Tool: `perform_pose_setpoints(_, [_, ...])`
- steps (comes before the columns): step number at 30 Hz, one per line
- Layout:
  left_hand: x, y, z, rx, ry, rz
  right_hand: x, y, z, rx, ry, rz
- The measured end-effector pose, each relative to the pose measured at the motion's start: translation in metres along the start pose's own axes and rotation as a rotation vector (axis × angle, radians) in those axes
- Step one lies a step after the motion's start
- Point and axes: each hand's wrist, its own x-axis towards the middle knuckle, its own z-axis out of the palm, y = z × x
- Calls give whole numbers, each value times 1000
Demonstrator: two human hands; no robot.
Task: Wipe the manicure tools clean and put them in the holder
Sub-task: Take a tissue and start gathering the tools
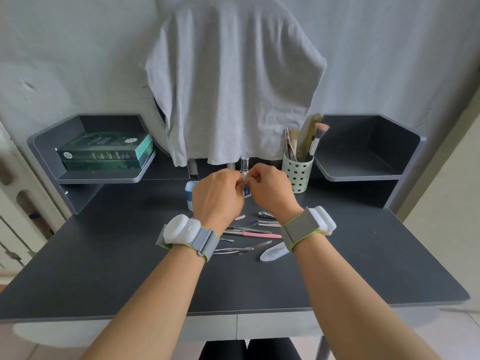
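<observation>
Above the dark desk [104,268], the left hand [217,197] and right hand [272,192] meet, fingers curled together and pinching a small white-and-blue packet [246,191] between them; what it is exactly cannot be told. The manicure tools [249,232], metal pieces and a pink-handled one, lie on the desk just below the wrists, beside a white sachet [275,252]. The pale green perforated holder [298,172] stands behind the right hand, with brushes [318,137] in it.
</observation>
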Motion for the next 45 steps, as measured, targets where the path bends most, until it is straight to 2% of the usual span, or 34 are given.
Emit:
perform_pose_setpoints(5, [-3,3,-5,0,30,8,5,8,5,-64,0,73])
perform_pose_setpoints(8, [-1,-1,-12,-22,66,-17,4,15,4,-31,11,80])
perform_pose_setpoints(14, [7,-1,-16,-29,34,-26,3,11,1,36,30,68])
perform_pose_setpoints(24, [11,-6,-8,23,-14,21,2,-6,-17,33,38,-154])
perform_pose_setpoints(31, [12,-5,-9,9,-13,28,0,-10,-20,-76,13,-185])
perform_pose_setpoints(45, [8,-17,-6,-39,-55,19,0,-14,-14,-34,90,-62])
